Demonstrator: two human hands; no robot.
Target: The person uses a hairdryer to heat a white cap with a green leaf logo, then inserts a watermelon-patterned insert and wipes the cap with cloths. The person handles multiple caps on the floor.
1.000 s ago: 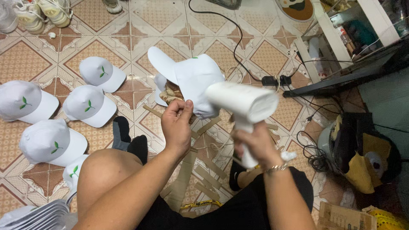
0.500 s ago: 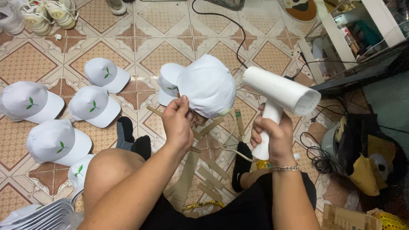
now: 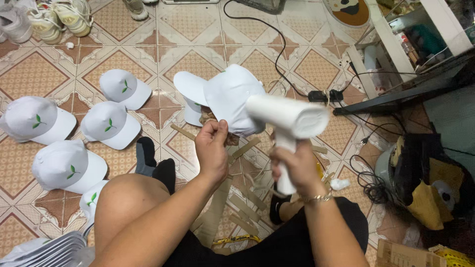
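Hiding behind steamer (image 3: 289,123): white cap (image 3: 230,99) edge.

Brown cardboard box (image 3: 403,254), bottom right

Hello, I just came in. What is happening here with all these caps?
A person sits on the patterned tiled floor. The left hand holds a plain white baseball cap by its lower edge, and the right hand grips a white handheld steamer-like appliance pointed at it. Four white caps with green leaf logos lie to the left.

Head camera looks steeply down (close) over lap and tiled floor (image 3: 118,59).
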